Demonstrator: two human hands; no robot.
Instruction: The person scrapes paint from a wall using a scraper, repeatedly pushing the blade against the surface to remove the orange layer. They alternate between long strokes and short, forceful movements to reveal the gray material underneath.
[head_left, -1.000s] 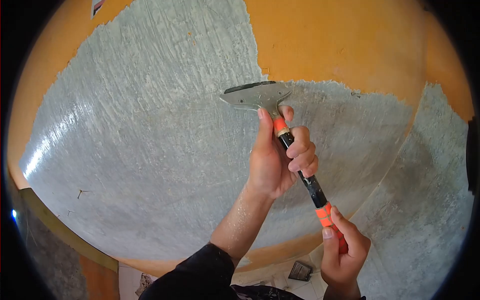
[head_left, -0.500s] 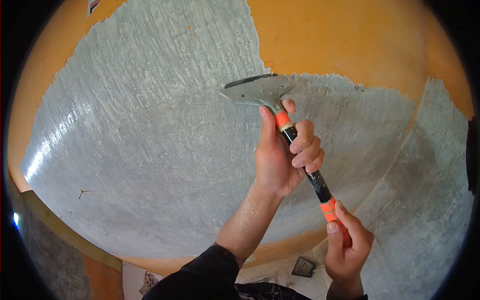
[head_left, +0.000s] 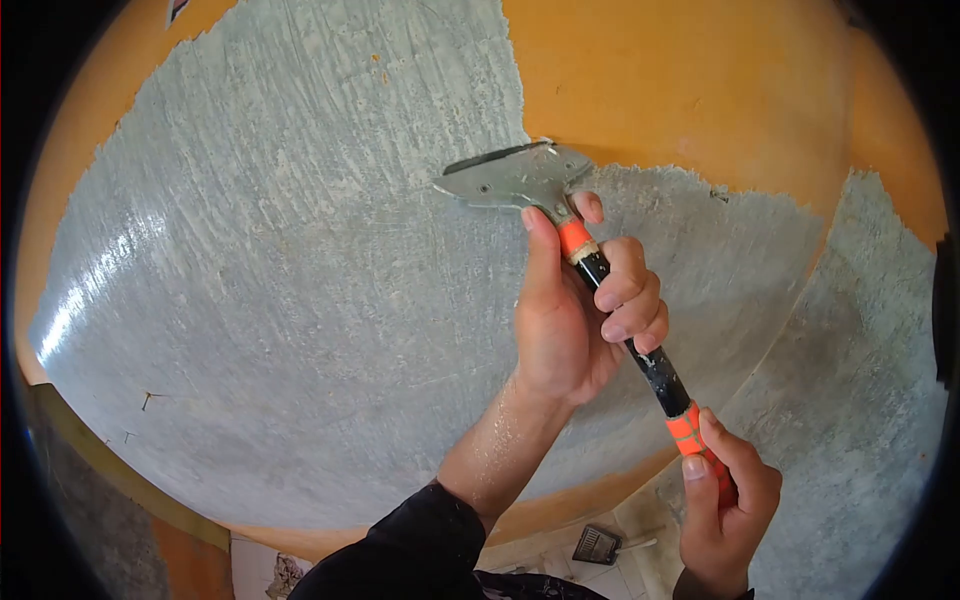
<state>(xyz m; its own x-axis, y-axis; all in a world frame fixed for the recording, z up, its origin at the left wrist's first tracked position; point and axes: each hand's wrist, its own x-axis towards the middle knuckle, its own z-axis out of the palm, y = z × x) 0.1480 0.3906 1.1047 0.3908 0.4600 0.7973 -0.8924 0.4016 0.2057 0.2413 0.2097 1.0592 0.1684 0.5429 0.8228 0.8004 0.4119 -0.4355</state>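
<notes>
A scraper (head_left: 515,175) with a wide metal blade and a black and orange handle is pressed to the wall, its blade edge at the border of the orange paint (head_left: 680,90). My left hand (head_left: 580,310) grips the upper handle just below the blade, thumb stretched toward the blade. My right hand (head_left: 725,505) holds the orange lower end of the handle. Around the blade the wall shows bare grey plaster (head_left: 300,280) with scrape marks.
Orange paint remains at the upper right, the far left edge and in a band along the wall's bottom (head_left: 560,505). A wooden strip (head_left: 120,470) runs at lower left. On the tiled floor below lies a small brush-like tool (head_left: 598,545).
The scraper blade has slid up a little, from the grey plaster to the edge of the orange paint. Both hands have shifted slightly right and down in view with the handle.
</notes>
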